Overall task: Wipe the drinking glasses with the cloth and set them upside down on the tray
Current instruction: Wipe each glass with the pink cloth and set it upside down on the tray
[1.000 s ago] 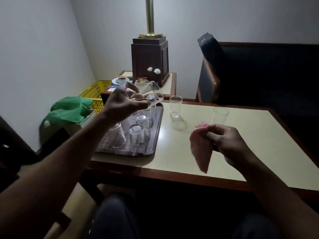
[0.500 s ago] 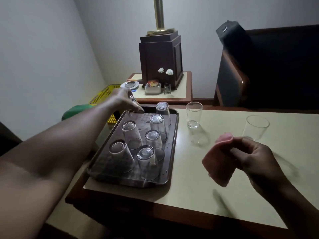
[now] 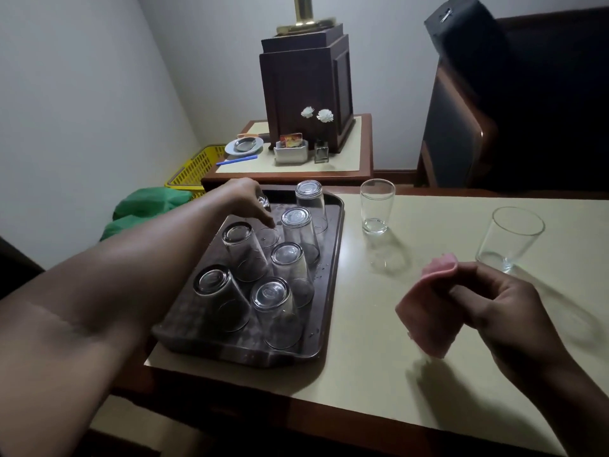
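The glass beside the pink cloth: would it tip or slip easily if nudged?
Probably tippy: the glass narrows to a small base under a wide mouth. Likely slippery and breakable, being smooth clear glass. It looks empty, so probably light.

The left hand (image 3: 244, 199) hides most of a glass (image 3: 267, 236) in the far-left corner of the tray (image 3: 336, 245); behind the tray, the lamp (image 3: 304, 14) is cut off above.

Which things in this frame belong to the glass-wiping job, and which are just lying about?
Job: tray; six upturned glasses on it; glass gripped by the left hand; two upright glasses on the table; pink cloth held in the right hand.

Lying about: yellow basket; green bundle; dish, blue pen, card holder and flower bottle on the side table; wooden lamp base.
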### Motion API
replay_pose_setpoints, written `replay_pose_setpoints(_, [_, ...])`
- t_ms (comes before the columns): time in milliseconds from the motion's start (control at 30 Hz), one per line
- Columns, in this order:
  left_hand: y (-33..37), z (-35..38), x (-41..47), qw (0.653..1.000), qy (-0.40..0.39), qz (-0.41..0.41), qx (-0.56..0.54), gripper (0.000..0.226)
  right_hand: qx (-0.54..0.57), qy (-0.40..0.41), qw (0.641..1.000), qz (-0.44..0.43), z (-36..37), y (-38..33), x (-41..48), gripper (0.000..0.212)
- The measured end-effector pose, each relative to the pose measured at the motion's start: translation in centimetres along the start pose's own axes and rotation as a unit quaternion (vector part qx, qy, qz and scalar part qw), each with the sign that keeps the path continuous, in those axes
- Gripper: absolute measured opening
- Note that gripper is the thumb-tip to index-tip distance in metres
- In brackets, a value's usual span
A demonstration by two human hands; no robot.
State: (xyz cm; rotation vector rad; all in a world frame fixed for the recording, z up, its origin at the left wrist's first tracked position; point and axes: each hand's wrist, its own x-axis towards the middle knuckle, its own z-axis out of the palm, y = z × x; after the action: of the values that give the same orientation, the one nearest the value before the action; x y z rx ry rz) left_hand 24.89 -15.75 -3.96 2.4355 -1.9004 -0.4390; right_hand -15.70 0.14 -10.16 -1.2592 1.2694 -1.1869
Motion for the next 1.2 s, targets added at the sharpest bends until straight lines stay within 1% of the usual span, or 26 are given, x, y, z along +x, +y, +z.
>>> replay_pose_setpoints(67, [-0.4,-1.0,-0.4,0.999,0.014,-0.002,-0.033,0.083,0.004,0.007,1.000,0.001,-0.2,-0.2,-0.3,0.031])
replay_pose_setpoints(100, [-0.5,-1.6,-1.0,0.997,0.037,-0.007,-0.061,0.079,0.007,0.012,1.000,0.003,-0.3,-0.3,-0.4,0.031])
replay_pose_setpoints(167, [0.3,-2.6,-2.9,0.987,0.117,-0.004,-0.112,0.064,0.017,0.021,1.000,0.005,-0.8,-0.2,-0.5,0.031])
replay_pose_setpoints(233, [2.9,-3.0,-5.6,0.966,0.221,0.042,-0.129,0.047,0.027,0.026,0.999,0.005,-1.3,-0.3,-0.6,0.035])
replay_pose_setpoints(267, [5.0,-2.9,-7.3,0.954,0.253,0.085,-0.139,0.040,0.032,0.031,0.999,0.004,-1.7,-0.4,-0.7,0.038])
replay_pose_setpoints(300, [7.1,-2.4,-8.7,0.945,0.258,0.130,-0.156,0.036,0.039,0.033,0.999,0.003,-2.0,-0.6,-0.8,0.039])
replay_pose_setpoints(333, [9.3,-1.7,-10.0,0.940,0.240,0.172,-0.171,0.034,0.049,0.037,0.998,0.003,-2.4,-0.8,-1.0,0.038])
replay_pose_setpoints(400, [13.5,0.5,-11.5,0.938,0.168,0.227,-0.199,0.034,0.059,0.050,0.997,-0.003,-3.5,-1.5,-1.2,0.033])
replay_pose_setpoints(467, [17.2,4.0,-11.6,0.938,0.090,0.237,-0.237,0.037,0.069,0.065,0.995,-0.015,-4.8,-2.2,-1.2,0.032])
replay_pose_setpoints(533, [20.7,8.3,-11.0,0.932,0.029,0.220,-0.287,0.043,0.082,0.080,0.993,-0.025,-6.4,-3.0,-1.1,0.034])
replay_pose_setpoints(567, [22.4,10.5,-10.6,0.928,0.005,0.209,-0.307,0.049,0.083,0.090,0.992,-0.029,-7.3,-3.4,-1.1,0.033])
replay_pose_setpoints(633, [25.5,14.3,-9.7,0.922,-0.027,0.200,-0.331,0.068,0.078,0.107,0.991,-0.037,-9.1,-3.9,-0.9,0.030])
replay_pose_setpoints(700, [28.4,16.9,-8.9,0.914,-0.038,0.210,-0.346,0.090,0.072,0.118,0.989,-0.041,-10.8,-4.1,-0.6,0.030])
replay_pose_setpoints(733, [29.7,17.8,-8.6,0.907,-0.040,0.221,-0.355,0.096,0.078,0.122,0.989,-0.042,-11.6,-4.2,-0.5,0.030])
replay_pose_setpoints(767, [30.9,18.4,-8.3,0.901,-0.038,0.234,-0.364,0.097,0.090,0.123,0.987,-0.042,-12.3,-4.3,-0.3,0.030])
replay_pose_setpoints(800, [31.8,19.0,-8.1,0.895,-0.032,0.244,-0.371,0.091,0.104,0.123,0.986,-0.041,-12.8,-4.4,-0.2,0.031])
replay_pose_setpoints(900, [33.2,19.8,-7.8,0.888,-0.011,0.255,-0.384,0.055,0.145,0.120,0.981,-0.035,-13.9,-4.4,0.1,0.033])
replay_pose_setpoints(933, [33.1,19.7,-8.1,0.884,-0.008,0.263,-0.386,0.049,0.157,0.118,0.980,-0.031,-14.1,-4.4,0.2,0.033])
replay_pose_setpoints(1000, [32.1,19.5,-9.3,0.883,-0.006,0.277,-0.380,0.050,0.186,0.111,0.976,-0.023,-14.2,-4.5,0.1,0.034])
replay_pose_setpoints(1067, [30.1,19.0,-11.6,0.873,-0.018,0.279,-0.399,0.054,0.198,0.113,0.973,-0.022,-14.1,-4.9,0.1,0.032])
replay_pose_setpoints(1133, [27.8,18.1,-14.8,0.852,-0.033,0.278,-0.442,0.054,0.195,0.115,0.974,-0.027,-13.6,-5.2,-0.1,0.030])
replay_pose_setpoints(1200, [25.8,16.7,-18.1,0.826,-0.061,0.270,-0.492,0.053,0.186,0.092,0.978,-0.029,-12.2,-5.3,-0.9,0.027])
